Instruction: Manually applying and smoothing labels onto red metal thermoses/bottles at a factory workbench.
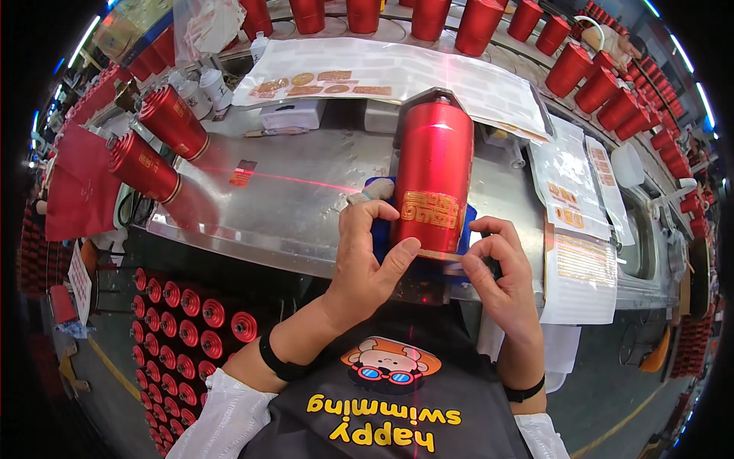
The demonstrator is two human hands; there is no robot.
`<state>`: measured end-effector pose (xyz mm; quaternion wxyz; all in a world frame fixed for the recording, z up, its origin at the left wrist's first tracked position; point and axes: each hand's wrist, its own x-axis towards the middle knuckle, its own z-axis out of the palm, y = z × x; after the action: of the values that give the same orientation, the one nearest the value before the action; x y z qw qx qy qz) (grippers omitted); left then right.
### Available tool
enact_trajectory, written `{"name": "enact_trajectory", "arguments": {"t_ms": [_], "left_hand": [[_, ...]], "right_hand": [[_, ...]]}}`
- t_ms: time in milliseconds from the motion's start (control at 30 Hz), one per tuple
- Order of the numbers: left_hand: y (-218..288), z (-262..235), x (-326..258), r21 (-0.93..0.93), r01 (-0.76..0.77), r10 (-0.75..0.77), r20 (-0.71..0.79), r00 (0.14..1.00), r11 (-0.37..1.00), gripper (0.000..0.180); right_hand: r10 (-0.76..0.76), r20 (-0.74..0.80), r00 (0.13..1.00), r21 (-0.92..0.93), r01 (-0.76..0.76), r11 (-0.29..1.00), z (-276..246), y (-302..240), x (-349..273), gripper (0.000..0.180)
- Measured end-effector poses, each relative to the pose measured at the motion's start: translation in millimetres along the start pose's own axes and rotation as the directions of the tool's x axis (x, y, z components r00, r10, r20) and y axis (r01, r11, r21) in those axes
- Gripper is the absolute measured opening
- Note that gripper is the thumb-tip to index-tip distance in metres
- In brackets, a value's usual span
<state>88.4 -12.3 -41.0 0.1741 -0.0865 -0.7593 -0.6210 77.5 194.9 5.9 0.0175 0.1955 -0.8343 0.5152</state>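
A red metal cylinder (436, 149) with a gold decal near its lower end lies in front of me, its far end against a dark stand (451, 96). Blue padding (380, 241) shows beneath it. My left hand (367, 256) braces the lower left side, with its index finger on the side and its thumb by the bottom rim. A thin gold strip (440, 255) runs along that rim. At the strip's right end, my right hand (501, 268) has its thumb and index finger curled close together. A greyish cloth bundle (375, 190) sits by my left fingers.
Two red cylinders (174, 122) lean at the left of the metal table (283, 206). A light sheet with gold decals (321, 80) spans the back; more decal sheets (577, 268) hang at right. Red cylinders line the curved conveyor (397, 29). Stacked cylinders (183, 329) stand below left.
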Motion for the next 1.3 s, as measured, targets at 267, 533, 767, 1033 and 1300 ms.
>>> {"name": "enact_trajectory", "arguments": {"t_ms": [267,533,767,1033,1300], "left_hand": [[11.5,-20.4,4.0,0.259,-0.628,0.595,0.201,0.778,0.734,0.022],[9.0,-19.0,14.1,0.34,-0.777,0.692,0.358,0.627,0.529,0.029],[10.9,-15.8,23.5,0.368,-0.855,0.717,0.474,0.511,0.366,0.024],[8.4,-6.2,29.1,0.352,-0.907,0.734,0.548,0.401,0.233,0.026],[4.0,-12.6,32.1,0.277,-0.899,0.745,0.504,0.436,0.339,0.026]], "right_hand": [[-0.005,0.04,0.999,0.024,0.004,1.0,-3.1,7.5,1.6,0.011],[0.101,0.18,0.978,0.206,-0.138,0.969,-15.0,12.1,2.2,0.016],[0.109,0.247,0.963,0.271,-0.177,0.946,-16.0,21.0,2.3,0.017],[0.113,0.245,0.963,0.296,-0.185,0.937,-15.1,22.7,3.8,0.018],[0.023,0.199,0.98,0.222,-0.068,0.973,-14.0,30.0,6.2,0.02]]}}
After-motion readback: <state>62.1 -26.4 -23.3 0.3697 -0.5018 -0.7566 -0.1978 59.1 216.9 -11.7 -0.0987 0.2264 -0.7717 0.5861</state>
